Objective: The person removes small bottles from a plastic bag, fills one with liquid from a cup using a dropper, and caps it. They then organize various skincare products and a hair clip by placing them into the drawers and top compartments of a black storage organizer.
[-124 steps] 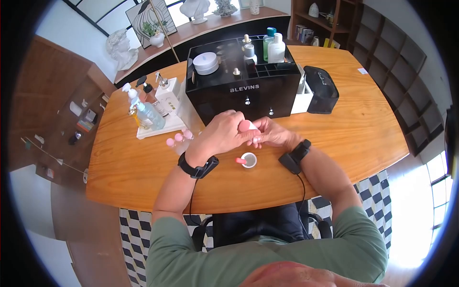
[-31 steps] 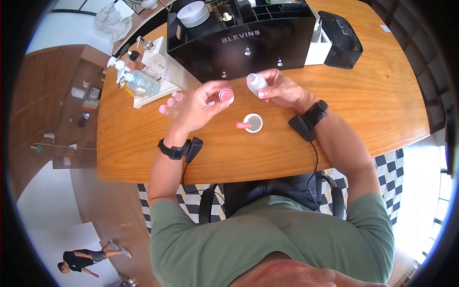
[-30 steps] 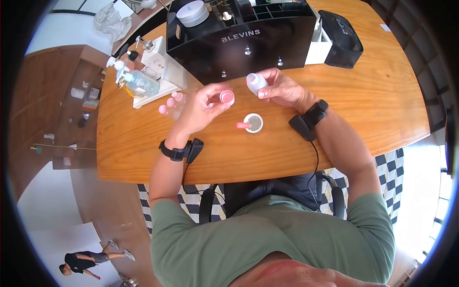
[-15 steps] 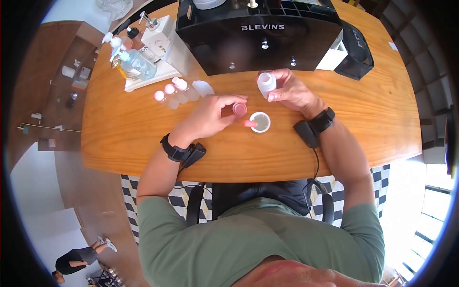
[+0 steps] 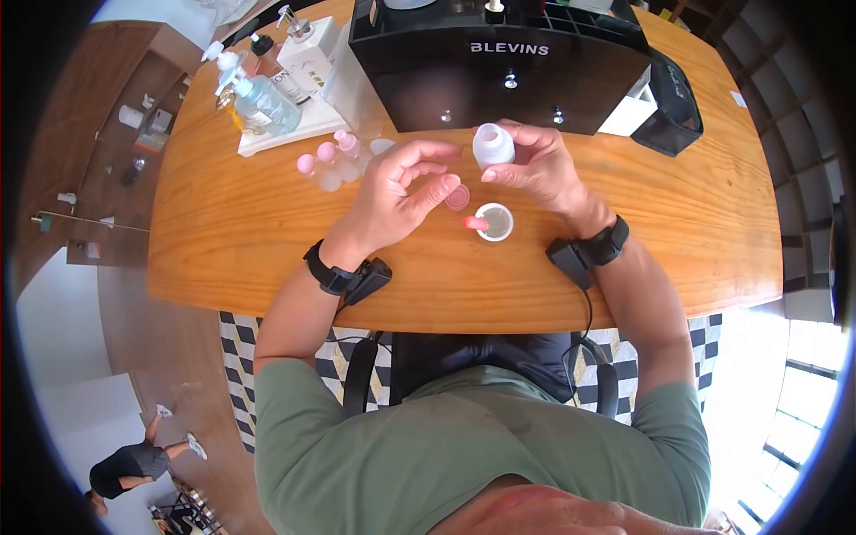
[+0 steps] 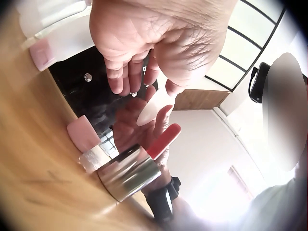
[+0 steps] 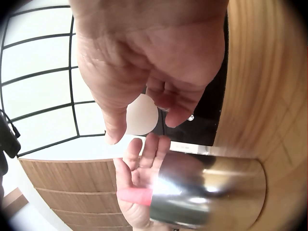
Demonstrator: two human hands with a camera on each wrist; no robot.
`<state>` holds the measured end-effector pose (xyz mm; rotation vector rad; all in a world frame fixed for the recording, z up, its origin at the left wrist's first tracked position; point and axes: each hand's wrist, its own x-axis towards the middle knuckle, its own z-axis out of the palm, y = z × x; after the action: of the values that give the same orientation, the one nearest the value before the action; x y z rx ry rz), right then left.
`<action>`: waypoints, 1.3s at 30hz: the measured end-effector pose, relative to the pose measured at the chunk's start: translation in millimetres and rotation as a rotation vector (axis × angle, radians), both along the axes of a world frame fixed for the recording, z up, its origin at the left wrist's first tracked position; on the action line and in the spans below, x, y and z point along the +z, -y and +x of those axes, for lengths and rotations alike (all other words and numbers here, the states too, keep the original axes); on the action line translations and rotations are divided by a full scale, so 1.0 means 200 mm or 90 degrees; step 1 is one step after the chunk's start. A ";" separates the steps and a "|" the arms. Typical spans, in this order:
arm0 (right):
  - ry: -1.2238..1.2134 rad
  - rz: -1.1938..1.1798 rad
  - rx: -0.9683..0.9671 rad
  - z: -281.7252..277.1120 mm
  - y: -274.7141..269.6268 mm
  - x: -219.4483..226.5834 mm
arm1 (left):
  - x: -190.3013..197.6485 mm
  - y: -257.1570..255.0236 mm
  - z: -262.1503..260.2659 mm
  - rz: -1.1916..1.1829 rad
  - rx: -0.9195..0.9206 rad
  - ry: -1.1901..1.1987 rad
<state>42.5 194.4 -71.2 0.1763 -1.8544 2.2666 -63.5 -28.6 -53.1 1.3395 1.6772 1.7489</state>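
Observation:
The right hand (image 5: 544,169) holds a small white open-mouthed bottle (image 5: 493,147) between thumb and fingers, mouth tilted up. The left hand (image 5: 392,192), fingers slightly bent and holding nothing, hovers to the left of the bottle. A pink cap (image 5: 457,197) stands on the table below the hands; the left wrist view shows the pink cap (image 6: 83,134) with a clear part beside it. Right of it is a round cup (image 5: 495,222), metallic in the left wrist view, with a pink-handled tool (image 5: 474,223) leaning out over its rim.
Several pink-capped clear bottles (image 5: 326,153) stand left of the hands. A white tray (image 5: 294,131) with pump bottles is at the back left. The black organizer (image 5: 481,80) stands behind the hands, with a black case (image 5: 669,107) to its right.
The left hand has let go of the pink cap, which now stands on the table, and has moved up toward the bottle. The right hand keeps holding the bottle.

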 end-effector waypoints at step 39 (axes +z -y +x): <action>-0.027 0.530 0.199 0.09 0.00 0.20 | -0.01 -0.01 0.04 0.143 0.032 0.075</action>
<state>61.2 194.0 -30.7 0.6629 -2.7797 1.4595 -56.2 -25.6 -55.9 1.2657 1.4987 2.0539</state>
